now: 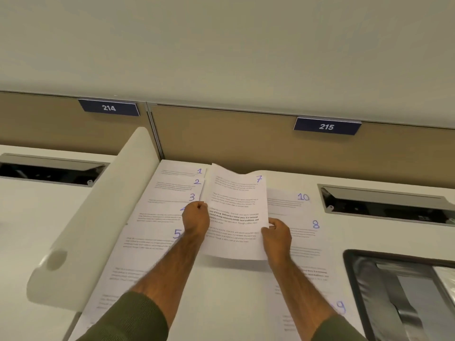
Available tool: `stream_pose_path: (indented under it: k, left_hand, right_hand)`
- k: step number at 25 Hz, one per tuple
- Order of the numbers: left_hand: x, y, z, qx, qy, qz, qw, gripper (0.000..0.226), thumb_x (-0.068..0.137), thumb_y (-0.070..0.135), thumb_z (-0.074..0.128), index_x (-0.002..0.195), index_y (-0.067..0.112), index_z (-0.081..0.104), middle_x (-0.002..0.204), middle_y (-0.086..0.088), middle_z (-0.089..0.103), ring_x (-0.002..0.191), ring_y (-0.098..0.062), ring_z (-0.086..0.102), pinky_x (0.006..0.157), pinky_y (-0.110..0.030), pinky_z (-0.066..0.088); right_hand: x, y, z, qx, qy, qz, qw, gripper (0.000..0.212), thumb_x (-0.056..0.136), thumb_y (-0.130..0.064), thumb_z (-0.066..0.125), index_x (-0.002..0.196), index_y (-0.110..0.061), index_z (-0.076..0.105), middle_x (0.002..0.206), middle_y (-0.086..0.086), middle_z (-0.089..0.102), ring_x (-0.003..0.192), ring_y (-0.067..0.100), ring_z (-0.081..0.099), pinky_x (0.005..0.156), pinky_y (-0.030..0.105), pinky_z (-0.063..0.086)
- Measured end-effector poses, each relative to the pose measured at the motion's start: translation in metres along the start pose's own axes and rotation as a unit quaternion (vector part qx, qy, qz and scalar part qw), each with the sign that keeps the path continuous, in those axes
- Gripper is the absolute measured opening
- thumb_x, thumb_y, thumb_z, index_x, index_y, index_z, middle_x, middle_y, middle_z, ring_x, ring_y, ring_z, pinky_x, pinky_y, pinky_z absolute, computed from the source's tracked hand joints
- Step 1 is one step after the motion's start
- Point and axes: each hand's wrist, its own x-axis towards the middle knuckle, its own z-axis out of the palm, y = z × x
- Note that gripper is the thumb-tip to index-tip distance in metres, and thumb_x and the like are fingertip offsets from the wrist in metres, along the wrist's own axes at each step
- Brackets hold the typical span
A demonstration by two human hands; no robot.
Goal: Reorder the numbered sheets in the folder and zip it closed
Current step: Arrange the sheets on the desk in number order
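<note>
head view: mid-sort, not yet zipping. sheet 7 [236, 200] held off the desk [234, 303], centre, pinched at its left edge by the curled left hand [197, 215], at its right edge by the right hand [278, 232]. likely next: lay it nearer than 5 [152, 242], squared up. bare strip between 5 and 8 [305, 232]; divider [98, 217] hems left, folder [369, 291] near right.

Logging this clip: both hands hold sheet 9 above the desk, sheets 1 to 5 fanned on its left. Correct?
No: the head view shows the held sheet is numbered 7, not 9. The rest stands.
</note>
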Motion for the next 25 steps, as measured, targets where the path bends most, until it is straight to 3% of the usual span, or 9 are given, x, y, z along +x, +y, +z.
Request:
stream_pose_path:
  k: [4, 8, 13, 18, 23, 25]
  left_hand:
    - [0.034, -0.007, 0.012, 0.070, -0.024, 0.016, 0.997, 0.023, 0.102, 0.014, 0.053, 0.111, 0.001, 0.070, 0.115, -0.014, 0.070, 0.098, -0.027, 0.063, 0.089, -0.032, 0.049]
    - [0.057, -0.011, 0.030, 0.091, -0.047, 0.024, 0.994, 0.023, 0.102, 0.015, 0.052, 0.108, 0.001, 0.069, 0.114, -0.015, 0.070, 0.090, -0.020, 0.057, 0.081, -0.027, 0.045]
    - [0.068, -0.007, 0.044, 0.094, -0.059, 0.003, 0.994, 0.024, 0.104, 0.016, 0.050, 0.117, 0.003, 0.065, 0.123, -0.014, 0.066, 0.095, -0.020, 0.056, 0.083, -0.028, 0.045]
    - [0.062, -0.004, 0.044, 0.100, -0.052, 0.001, 0.994, 0.036, 0.104, 0.022, 0.050, 0.138, 0.009, 0.054, 0.139, -0.010, 0.058, 0.119, -0.029, 0.060, 0.093, -0.032, 0.049]
    - [0.045, -0.010, 0.043, 0.126, -0.030, 0.038, 0.991, 0.037, 0.104, 0.027, 0.050, 0.138, 0.013, 0.052, 0.141, -0.007, 0.055, 0.124, -0.027, 0.056, 0.101, -0.035, 0.048]
    - [0.034, -0.013, 0.041, 0.120, -0.017, 0.046, 0.992, 0.037, 0.103, 0.024, 0.051, 0.137, 0.011, 0.051, 0.142, -0.008, 0.051, 0.125, -0.028, 0.053, 0.104, -0.039, 0.046]
  right_hand:
    - [0.020, -0.004, 0.025, -0.043, 0.018, 0.010, 0.999, 0.034, 0.087, 0.002, 0.055, 0.117, -0.007, 0.069, 0.111, 0.004, 0.072, 0.093, 0.017, 0.063, 0.081, 0.027, 0.049]
    - [0.042, -0.005, 0.034, -0.070, 0.041, 0.034, 0.996, 0.033, 0.088, 0.002, 0.054, 0.117, -0.006, 0.068, 0.114, 0.007, 0.071, 0.092, 0.017, 0.059, 0.082, 0.028, 0.049]
    - [0.063, -0.002, 0.042, -0.092, 0.052, 0.044, 0.993, 0.030, 0.089, 0.000, 0.055, 0.116, -0.004, 0.068, 0.116, 0.009, 0.070, 0.096, 0.021, 0.062, 0.085, 0.031, 0.053]
    - [0.067, -0.002, 0.048, -0.087, 0.045, 0.047, 0.994, 0.028, 0.089, -0.002, 0.057, 0.114, -0.004, 0.069, 0.114, 0.007, 0.071, 0.091, 0.018, 0.060, 0.079, 0.027, 0.048]
    - [0.059, 0.000, 0.036, -0.086, 0.038, 0.052, 0.994, 0.032, 0.093, -0.011, 0.060, 0.124, -0.005, 0.064, 0.126, 0.009, 0.066, 0.113, 0.026, 0.062, 0.091, 0.028, 0.046]
    - [0.056, 0.002, 0.027, -0.076, 0.036, 0.054, 0.995, 0.033, 0.093, -0.014, 0.059, 0.126, -0.008, 0.063, 0.126, 0.007, 0.065, 0.112, 0.026, 0.063, 0.095, 0.030, 0.048]
